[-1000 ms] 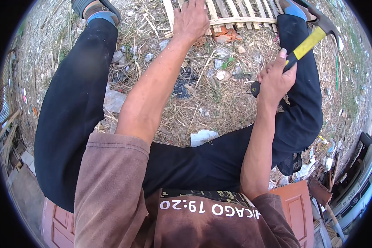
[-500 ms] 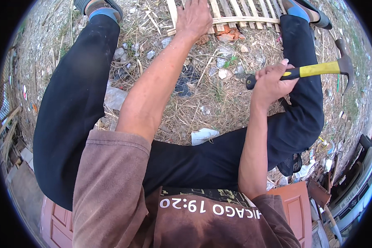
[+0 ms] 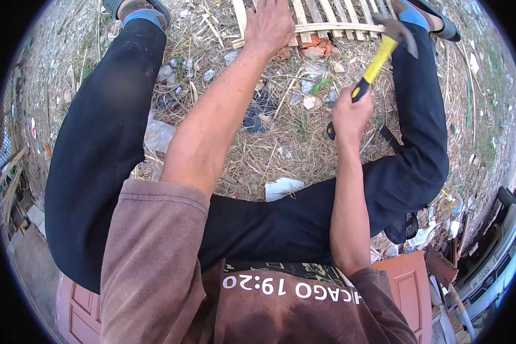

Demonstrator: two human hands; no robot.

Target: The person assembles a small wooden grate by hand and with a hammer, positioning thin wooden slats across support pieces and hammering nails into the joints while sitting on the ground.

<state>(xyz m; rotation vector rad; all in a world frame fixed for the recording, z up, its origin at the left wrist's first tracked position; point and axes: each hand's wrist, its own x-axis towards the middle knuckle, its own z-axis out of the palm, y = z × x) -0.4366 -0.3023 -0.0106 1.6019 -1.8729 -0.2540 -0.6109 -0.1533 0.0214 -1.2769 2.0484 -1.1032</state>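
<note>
The right hand (image 3: 350, 114) is wrapped in a fist round the black grip at the lower end of a hammer (image 3: 378, 57), its fingers pressed together and curled tight about the handle so that only the butt shows below the fist. The yellow shaft runs up and to the right out of the top of the fist, and the dark metal head sits at its far end, level with the near rail of a slatted wooden panel (image 3: 327, 14) and just beside the person's right leg (image 3: 424, 114) in black trousers. The left hand (image 3: 272, 23) lies palm down on that panel, at the far edge of the ground between the legs; its fingers reach forward across the pale slats, though their tips run out of the top of the view, so how far they are spread cannot be told. The hammer head is to the right of the left hand, apart from it. Below the panel lie broken brick pieces (image 3: 315, 50), dry straw, stones and a scrap of white paper (image 3: 282, 188) on the ground
</note>
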